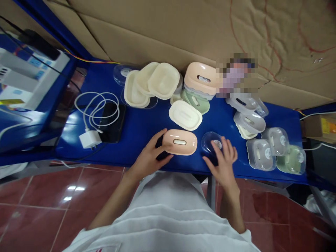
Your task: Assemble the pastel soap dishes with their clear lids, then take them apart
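Note:
My left hand (151, 154) is closed round the left end of a peach soap dish (187, 142) with an oval slot in its middle, lying on the blue table. To its right, a clear plastic lid (208, 140) with a round sticker lies under my right hand (223, 159). The fingers of that hand are apart, and its fingertips reach over the lid; whether they touch it I cannot tell. Just beyond the peach dish rests a cream oval tray (185, 115). Behind that are a green dish (201, 101) and a stacked peach dish (201, 75).
Cream trays (164, 80) overlap at the back left. Grey dishes (245, 103) and lidded boxes (262, 155) stand at the right. A white cable with a charger (90, 139) lies on a black box (112, 122) at the left. Brown paper (157, 31) covers the back.

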Demonstrator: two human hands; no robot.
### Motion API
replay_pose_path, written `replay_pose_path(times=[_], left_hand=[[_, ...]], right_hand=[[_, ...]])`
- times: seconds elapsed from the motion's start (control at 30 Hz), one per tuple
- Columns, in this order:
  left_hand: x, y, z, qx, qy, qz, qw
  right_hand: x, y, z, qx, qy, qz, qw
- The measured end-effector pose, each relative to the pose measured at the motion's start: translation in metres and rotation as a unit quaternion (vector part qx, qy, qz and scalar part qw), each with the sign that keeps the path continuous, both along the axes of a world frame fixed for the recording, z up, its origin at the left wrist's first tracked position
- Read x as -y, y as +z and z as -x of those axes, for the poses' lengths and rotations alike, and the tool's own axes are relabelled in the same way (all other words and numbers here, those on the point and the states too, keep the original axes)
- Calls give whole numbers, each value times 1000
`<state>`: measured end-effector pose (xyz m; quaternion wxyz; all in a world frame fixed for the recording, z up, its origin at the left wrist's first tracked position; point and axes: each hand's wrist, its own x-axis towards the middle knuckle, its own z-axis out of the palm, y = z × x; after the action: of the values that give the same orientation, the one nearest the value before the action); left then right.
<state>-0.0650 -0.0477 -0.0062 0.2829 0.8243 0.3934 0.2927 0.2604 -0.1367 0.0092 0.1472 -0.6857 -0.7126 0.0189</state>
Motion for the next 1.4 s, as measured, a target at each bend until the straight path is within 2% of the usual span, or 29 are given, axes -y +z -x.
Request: replay_pose_path(times=[0.07,0.13,0.23,0.33,0.47,0.63,0.77,0.9,1.1,1.2,1.27,1.33,1.4], left_hand=[[-2,1,2,6,-2,52,999],[-5,3,2,9,-2,89,996],[-8,5,1,15,16,123,992],[-8,6,0,20,38,142,989],[-8,4,1,5,26,135,990],[-10,-1,4,7,15,135,991],[-11,-3,7,22,2,127,992],[-12,-4,10,24,-15,125,992],[-11,-2,9,24,-20,115,993],[-10,2,8,24,-7,115,993],[-10,3,8,48,2,115,992],[-10,4,8,71,6,111,991],[-11,4,7,70,5,109,992]], right_hand=[[7,-1,-24,0,-37,14,999],[10,-2,-34,-31,-37,3,999],[6,0,-23,-95,-23,-39,994],[-6,4,-2,-121,25,-57,991],[-22,10,18,-122,84,-60,987],[-32,8,44,-87,188,-24,978],[-33,1,56,-59,206,-31,976],[-34,-4,54,-48,224,-44,972],[-40,0,47,-13,211,4,977],[-34,4,37,-6,202,-23,979],[-27,8,19,-1,181,-70,981],[-20,16,-14,13,140,-139,980],[-21,27,-66,46,67,-224,971]])
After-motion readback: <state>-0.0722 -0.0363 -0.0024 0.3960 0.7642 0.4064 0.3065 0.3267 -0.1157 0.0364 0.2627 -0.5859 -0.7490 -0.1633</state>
